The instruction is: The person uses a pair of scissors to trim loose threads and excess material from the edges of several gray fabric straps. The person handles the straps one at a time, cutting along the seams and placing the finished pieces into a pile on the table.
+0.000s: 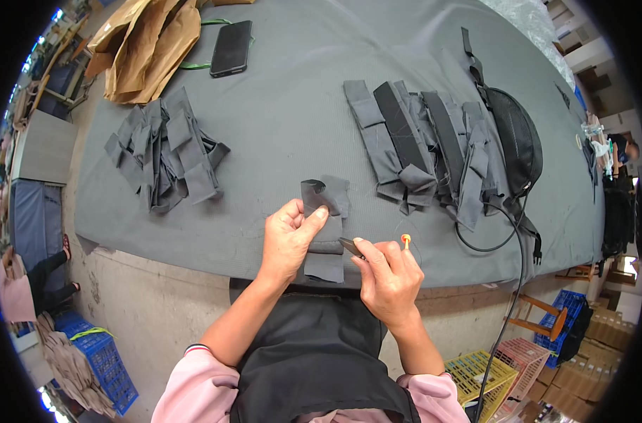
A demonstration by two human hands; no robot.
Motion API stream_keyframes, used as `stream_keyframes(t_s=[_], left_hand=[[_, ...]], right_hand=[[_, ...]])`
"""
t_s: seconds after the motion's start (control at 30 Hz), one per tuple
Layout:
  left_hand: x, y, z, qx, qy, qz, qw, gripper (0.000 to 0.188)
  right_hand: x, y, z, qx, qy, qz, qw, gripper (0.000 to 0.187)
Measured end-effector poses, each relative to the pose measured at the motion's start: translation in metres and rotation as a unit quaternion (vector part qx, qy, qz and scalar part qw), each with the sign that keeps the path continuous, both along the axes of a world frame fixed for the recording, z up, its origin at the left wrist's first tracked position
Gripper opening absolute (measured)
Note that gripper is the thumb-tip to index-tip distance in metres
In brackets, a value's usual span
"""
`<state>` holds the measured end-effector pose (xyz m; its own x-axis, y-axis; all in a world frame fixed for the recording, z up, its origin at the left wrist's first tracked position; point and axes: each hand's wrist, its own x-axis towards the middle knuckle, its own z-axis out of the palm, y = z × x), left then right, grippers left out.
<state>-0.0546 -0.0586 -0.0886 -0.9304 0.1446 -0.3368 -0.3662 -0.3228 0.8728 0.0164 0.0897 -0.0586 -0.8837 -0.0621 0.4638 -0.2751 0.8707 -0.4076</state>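
Just inside the near edge of the table, my left hand [288, 236] pinches a strip of dark grey fabric [325, 229] between thumb and fingers. The strip's upper end curls over, and its lower end lies toward the table edge. My right hand [389, 276] is closed around a small dark tool [350, 247], whose tip points at the strip's right side. Its exact kind is mostly hidden by my fingers. A small orange and yellow piece [405, 240] shows just beyond my right knuckles; whether it belongs to the tool, I cannot tell.
Grey fabric strips lie heaped at left [167, 151] and in a row at right [434, 144], beside a black pouch bag [513, 134] and black cable [524, 261]. Farther back are a phone [231, 49] and brown paper [148, 46]. Crates [484, 374] stand on the floor.
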Motion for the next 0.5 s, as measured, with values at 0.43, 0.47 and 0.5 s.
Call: stream_keyframes(t_s=[0.43, 0.47, 0.5], left_hand=[[0.000, -0.002, -0.011, -0.048, -0.005, -0.018, 0.999, 0.011], [0.000, -0.003, -0.013, -0.047, -0.013, -0.026, 0.998, 0.009], [0.000, -0.004, -0.014, -0.049, -0.019, -0.032, 0.998, 0.009]], right_hand=[[0.005, -0.002, -0.007, -0.098, -0.056, -0.018, 0.993, 0.030], [0.005, -0.001, -0.007, -0.092, -0.057, -0.016, 0.994, 0.029], [0.005, -0.001, -0.006, -0.081, -0.056, -0.014, 0.995, 0.029]])
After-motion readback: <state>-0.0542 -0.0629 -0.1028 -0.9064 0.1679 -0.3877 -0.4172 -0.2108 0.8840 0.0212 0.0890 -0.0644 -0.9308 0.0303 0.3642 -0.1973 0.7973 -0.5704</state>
